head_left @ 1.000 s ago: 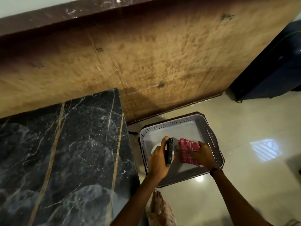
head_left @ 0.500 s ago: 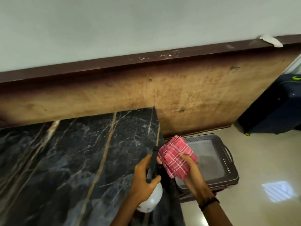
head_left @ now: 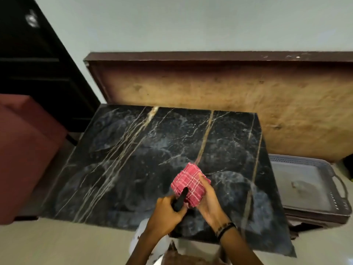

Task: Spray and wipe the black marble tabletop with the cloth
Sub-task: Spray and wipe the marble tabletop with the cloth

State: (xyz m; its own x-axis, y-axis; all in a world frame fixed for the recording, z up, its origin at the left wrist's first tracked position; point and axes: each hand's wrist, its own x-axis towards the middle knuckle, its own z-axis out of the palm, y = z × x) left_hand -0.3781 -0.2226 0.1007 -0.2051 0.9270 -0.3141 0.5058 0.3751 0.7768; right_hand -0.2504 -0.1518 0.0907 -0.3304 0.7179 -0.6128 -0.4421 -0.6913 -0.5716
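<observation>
Near the black marble tabletop's (head_left: 133, 153) front edge, left hand (head_left: 164, 213) grips the sprayer (head_left: 180, 199), right hand (head_left: 208, 205) the cloth (head_left: 189, 182).

Under your hands lies the black marble tabletop (head_left: 145, 161), veined with gold and white, nothing resting on its surface. Right of your right hand, a grey perforated tray (head_left: 305, 190) sits on the pale floor (head_left: 57, 243).

No text, label, brand, number or sign can be read anywhere in this view.
</observation>
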